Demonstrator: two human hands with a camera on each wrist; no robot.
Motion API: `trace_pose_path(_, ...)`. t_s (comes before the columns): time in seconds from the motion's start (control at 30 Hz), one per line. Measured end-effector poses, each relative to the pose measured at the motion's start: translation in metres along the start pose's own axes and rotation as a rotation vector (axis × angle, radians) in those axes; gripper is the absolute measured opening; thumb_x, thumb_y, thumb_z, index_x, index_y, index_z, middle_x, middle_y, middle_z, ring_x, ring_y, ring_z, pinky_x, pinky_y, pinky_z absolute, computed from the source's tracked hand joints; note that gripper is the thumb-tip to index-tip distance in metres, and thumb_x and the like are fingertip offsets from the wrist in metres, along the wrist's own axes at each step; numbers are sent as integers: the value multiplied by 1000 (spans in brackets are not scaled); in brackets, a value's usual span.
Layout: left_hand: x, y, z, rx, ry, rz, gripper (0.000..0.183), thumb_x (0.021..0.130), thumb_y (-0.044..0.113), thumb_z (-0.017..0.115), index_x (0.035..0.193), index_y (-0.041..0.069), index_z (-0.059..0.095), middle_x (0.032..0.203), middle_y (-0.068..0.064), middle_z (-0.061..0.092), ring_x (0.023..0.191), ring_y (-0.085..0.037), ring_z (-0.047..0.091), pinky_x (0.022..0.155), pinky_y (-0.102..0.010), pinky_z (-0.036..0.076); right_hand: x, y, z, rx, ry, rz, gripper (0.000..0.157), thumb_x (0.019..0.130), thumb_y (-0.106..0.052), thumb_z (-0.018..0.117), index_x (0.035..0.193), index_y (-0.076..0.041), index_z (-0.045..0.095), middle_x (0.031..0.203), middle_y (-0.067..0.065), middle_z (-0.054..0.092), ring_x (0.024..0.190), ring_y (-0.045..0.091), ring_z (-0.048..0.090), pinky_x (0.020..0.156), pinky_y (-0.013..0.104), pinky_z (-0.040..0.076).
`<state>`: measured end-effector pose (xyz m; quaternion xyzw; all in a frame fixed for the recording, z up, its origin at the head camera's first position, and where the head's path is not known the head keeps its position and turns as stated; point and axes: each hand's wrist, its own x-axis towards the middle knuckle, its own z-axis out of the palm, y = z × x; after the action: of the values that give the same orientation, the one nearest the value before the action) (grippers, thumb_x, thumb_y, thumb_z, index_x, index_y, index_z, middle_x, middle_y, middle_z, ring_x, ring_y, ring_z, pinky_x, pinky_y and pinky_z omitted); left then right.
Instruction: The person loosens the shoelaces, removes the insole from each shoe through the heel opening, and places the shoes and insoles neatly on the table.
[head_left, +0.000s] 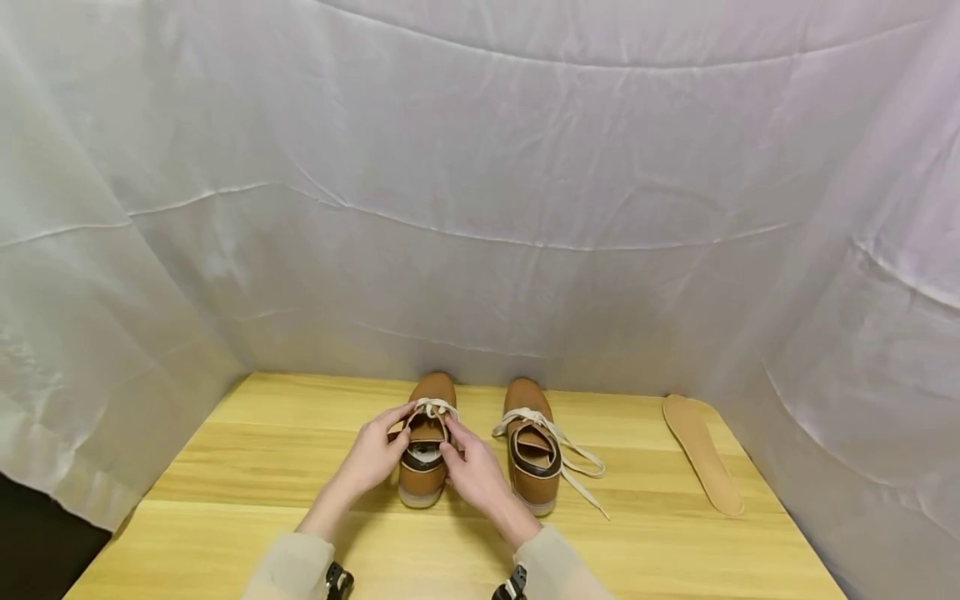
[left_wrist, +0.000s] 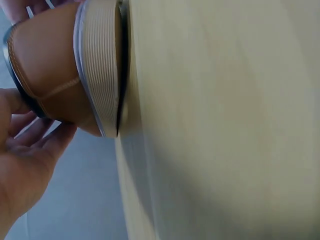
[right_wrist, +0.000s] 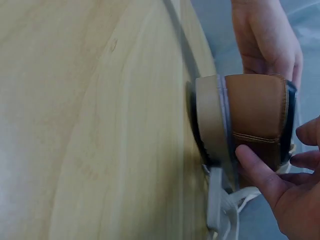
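Note:
Between my two hands a brown lace-up shoe [head_left: 422,482] stands on the wooden table, its heel toward me. My left hand [head_left: 375,454] grips the left side of its opening, with the thumb at the collar. On the opposite side my right hand [head_left: 474,473] holds the collar, thumb on the rim and fingers along the outer side. White laces [head_left: 437,407] are tied over the tongue. Something pale shows inside at the heel. Both wrist views show the brown heel [left_wrist: 52,57] and ribbed sole from behind; the shoe's toe is hidden there.
A second brown shoe [head_left: 536,487] stands just to the right, its white laces [head_left: 577,467] trailing over the table [head_left: 637,542]. Near the right edge lies a tan insole [head_left: 703,454]. Grey cloth [head_left: 480,292] hangs behind and at both sides.

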<state>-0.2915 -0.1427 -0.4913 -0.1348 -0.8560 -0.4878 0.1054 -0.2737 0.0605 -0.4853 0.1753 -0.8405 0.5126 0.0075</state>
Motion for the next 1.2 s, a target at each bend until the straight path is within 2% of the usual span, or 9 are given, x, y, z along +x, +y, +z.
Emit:
trace_pose_path(0.1,-6,6,3,-29,48,7,49,98,-3,60,147,-3,55,149,-26,53,134,-44,54,104,-50,52,-8,-2,-7,14,19,6,51,106,-17,57,156,-7,48,130,24,66,74,11,65,62,25,54)
trace_pose_path(0.17,-10,11,4,-51,82,-8,49,98,-3,60,147,-2,55,150,-25,52,134,-43,55,103,-48,53,-14,-5,-13,24,44,5,50,105,-18,59,154,-9,51,122,22,70,81,15,69,63,26,55)
trace_pose_path(0.27,-15,20,5,-84,147,-25,49,97,-3,61,146,-1,56,148,-22,54,129,-40,59,101,-45,56,-23,-8,-23,35,103,-26,48,105,-17,60,151,-9,54,142,19,62,103,23,72,77,28,61)
trace_pose_path(0.37,-20,30,7,-122,223,-21,47,96,-5,62,143,-2,58,143,-21,58,123,-38,62,96,-40,58,-29,-11,-33,41,177,-77,44,104,-13,61,148,-8,58,149,18,57,113,28,70,90,30,60)
trace_pose_path(0.53,-26,49,19,-221,341,15,41,95,-9,62,135,-1,61,133,-20,62,115,-33,65,88,-25,57,-37,-13,-51,64,338,-186,41,101,-3,63,141,-9,64,125,13,71,105,26,71,85,27,60)
trace_pose_path(0.63,-27,60,29,-275,374,68,40,94,-11,62,133,-1,61,128,-20,62,111,-31,65,84,-20,55,-39,-9,-61,39,435,-282,40,100,1,64,139,-9,66,114,9,73,101,27,72,82,25,60)
trace_pose_path(0.77,-24,74,46,-280,357,141,41,94,-12,63,133,-1,61,123,-18,62,108,-29,65,81,-22,56,-42,3,-76,-39,529,-369,41,97,5,66,137,-5,67,125,15,70,105,35,71,89,27,59)
trace_pose_path(0.93,-19,88,67,-188,260,150,42,94,-5,65,135,5,61,125,-11,62,102,-25,65,80,-27,58,-44,21,-91,-178,584,-329,41,94,6,69,134,-2,67,136,17,66,115,36,68,93,40,58)
trace_pose_path(1.2,-2,93,97,-87,98,114,43,96,5,64,139,5,60,129,-11,63,105,-25,65,86,-37,59,-43,40,-104,-232,531,-240,43,90,7,70,133,2,67,137,21,64,116,39,66,89,56,59)
